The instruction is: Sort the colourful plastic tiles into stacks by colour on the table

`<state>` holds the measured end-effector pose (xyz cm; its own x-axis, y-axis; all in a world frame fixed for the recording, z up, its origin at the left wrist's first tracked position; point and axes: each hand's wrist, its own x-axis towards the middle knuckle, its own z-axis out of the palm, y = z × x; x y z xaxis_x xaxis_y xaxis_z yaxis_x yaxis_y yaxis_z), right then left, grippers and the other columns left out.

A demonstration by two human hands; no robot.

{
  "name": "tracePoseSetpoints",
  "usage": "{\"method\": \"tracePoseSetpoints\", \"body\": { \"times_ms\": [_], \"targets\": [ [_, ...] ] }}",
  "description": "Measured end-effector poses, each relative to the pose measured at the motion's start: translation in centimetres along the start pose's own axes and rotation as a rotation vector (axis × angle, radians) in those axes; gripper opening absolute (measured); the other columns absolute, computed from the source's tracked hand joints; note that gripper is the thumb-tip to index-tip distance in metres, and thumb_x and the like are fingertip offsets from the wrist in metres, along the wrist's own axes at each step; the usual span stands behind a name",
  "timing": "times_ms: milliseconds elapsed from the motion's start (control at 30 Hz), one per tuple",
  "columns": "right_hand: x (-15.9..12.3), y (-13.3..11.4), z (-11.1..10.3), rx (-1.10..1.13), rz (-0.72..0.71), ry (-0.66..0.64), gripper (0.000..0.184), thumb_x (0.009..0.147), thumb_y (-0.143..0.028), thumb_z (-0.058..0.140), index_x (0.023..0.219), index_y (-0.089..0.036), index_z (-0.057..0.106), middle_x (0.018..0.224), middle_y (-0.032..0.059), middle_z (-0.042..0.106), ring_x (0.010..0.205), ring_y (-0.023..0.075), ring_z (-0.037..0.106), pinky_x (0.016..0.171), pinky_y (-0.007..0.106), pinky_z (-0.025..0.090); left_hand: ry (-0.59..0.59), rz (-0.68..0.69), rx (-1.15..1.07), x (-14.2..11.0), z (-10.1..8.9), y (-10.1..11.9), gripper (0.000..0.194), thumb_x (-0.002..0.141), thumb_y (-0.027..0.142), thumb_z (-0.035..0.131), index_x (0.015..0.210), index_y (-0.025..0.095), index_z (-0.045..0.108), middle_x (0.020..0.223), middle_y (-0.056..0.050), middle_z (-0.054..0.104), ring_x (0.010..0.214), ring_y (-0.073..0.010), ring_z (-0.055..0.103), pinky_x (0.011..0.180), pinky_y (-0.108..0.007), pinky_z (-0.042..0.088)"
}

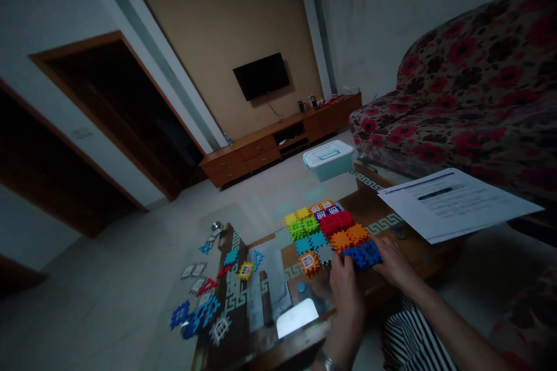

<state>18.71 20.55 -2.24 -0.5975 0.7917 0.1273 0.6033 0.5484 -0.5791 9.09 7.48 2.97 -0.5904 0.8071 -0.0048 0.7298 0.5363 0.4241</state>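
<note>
Rows of interlocking plastic tiles lie on the glass coffee table in front of me, in yellow, lime green (304, 227), light blue, red (336, 222), orange and other colours. At the near end, a pair of dark blue tiles (362, 254) sits between my two hands. My left hand (347, 279) has its fingers curled at their left edge, close to a grey tile (325, 254). My right hand (390, 259) pinches their right edge. An orange tile with a white grid (309, 263) is left of the grey one. Fingertip details are dim.
Loose tiles (204, 311) in blue, white and red lie on the table's left side, with a yellow tile (246, 270) nearer. A lidded teal box (329, 160) stands at the far end. Printed paper (456, 204) is at the right, before a floral sofa (461, 98).
</note>
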Motion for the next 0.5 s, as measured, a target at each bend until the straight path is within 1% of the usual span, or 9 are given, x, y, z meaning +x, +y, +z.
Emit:
{"method": "tracePoseSetpoints", "body": {
  "times_ms": [67,133,200,267,333,400,467,500],
  "targets": [
    [-0.1,1.5,0.9,0.001,-0.024,0.032,0.075,0.064,-0.012,0.063,0.137,-0.02,0.05,0.116,0.0127,0.061,0.116,0.0299,0.057,0.098,0.037,0.045,0.004,0.005,-0.045,-0.7,-0.4,-0.3,0.041,0.081,0.002,0.043,0.113,0.02,0.061,0.122,-0.012,0.055,0.107,-0.0233,0.057,0.088,-0.032,0.043],
    [0.1,3.1,1.6,0.005,-0.067,0.09,0.071,0.067,-0.021,0.066,0.136,-0.021,0.05,0.115,0.0142,0.062,0.114,0.0323,0.057,0.097,0.04,0.046,0.002,0.003,-0.083,-1.4,-1.2,-1.2,0.042,0.078,0.004,0.049,0.115,0.021,0.06,0.123,-0.012,0.054,0.108,-0.0241,0.056,0.089,-0.033,0.044],
    [0.7,4.3,2.1,-0.001,-0.122,0.179,0.066,0.072,-0.036,0.065,0.134,-0.019,0.05,0.113,0.0165,0.063,0.11,0.0359,0.059,0.094,0.047,0.046,0.033,0.005,-0.118,-2.1,-2.5,-2.8,0.043,0.076,0.006,0.053,0.116,0.021,0.059,0.124,-0.011,0.053,0.109,-0.024,0.055,0.091,-0.034,0.045],
    [1.3,4.6,2.2,0.006,-0.208,0.285,0.065,0.079,-0.053,0.057,0.132,-0.016,0.051,0.113,0.0189,0.062,0.108,0.0386,0.058,0.094,0.053,0.045,0.104,0.019,-0.145,-2.7,-4.4,-5.2,0.043,0.076,0.006,0.053,0.116,0.021,0.058,0.126,-0.01,0.051,0.111,-0.0224,0.053,0.094,-0.033,0.045],
    [1.6,3.6,2.2,0.029,-0.302,0.361,0.067,0.084,-0.063,0.048,0.129,-0.015,0.052,0.115,0.0195,0.06,0.109,0.0388,0.057,0.095,0.054,0.045,0.192,0.011,-0.141,-3.0,-6.8,-8.3,0.043,0.077,0.004,0.052,0.115,0.021,0.058,0.124,-0.008,0.052,0.113,-0.0206,0.051,0.097,-0.033,0.044],
    [1.5,1.4,2.4,0.058,-0.383,0.377,0.064,0.088,-0.065,0.043,0.127,-0.016,0.054,0.115,0.0183,0.06,0.108,0.0367,0.058,0.096,0.053,0.045,0.275,-0.056,-0.082,-3.1,-9.6,-12.1,0.04,0.078,0.003,0.052,0.112,0.021,0.059,0.121,-0.007,0.053,0.116,-0.0206,0.049,0.101,-0.034,0.041],
    [0.9,-1.7,2.9,0.09,-0.461,0.338,0.055,0.091,-0.061,0.044,0.123,-0.018,0.056,0.112,0.0163,0.061,0.105,0.0339,0.059,0.095,0.05,0.047,0.34,-0.201,0.034,-3.0,-12.5,-16.0,0.037,0.079,0.006,0.055,0.113,0.021,0.06,0.127,-0.008,0.052,0.124,-0.0243,0.045,0.106,-0.04,0.036],
    [0.6,-3.4,3.3,0.107,-0.504,0.302,0.049,0.092,-0.057,0.045,0.121,-0.019,0.057,0.111,0.0154,0.062,0.105,0.0327,0.06,0.094,0.049,0.048,0.335,-0.303,0.077,-3.1,-13.8,-18.0,0.034,0.081,0.008,0.056,0.112,0.02,0.06,0.128,-0.009,0.052,0.125,-0.0258,0.045,0.106,-0.041,0.036]
  ]
}}
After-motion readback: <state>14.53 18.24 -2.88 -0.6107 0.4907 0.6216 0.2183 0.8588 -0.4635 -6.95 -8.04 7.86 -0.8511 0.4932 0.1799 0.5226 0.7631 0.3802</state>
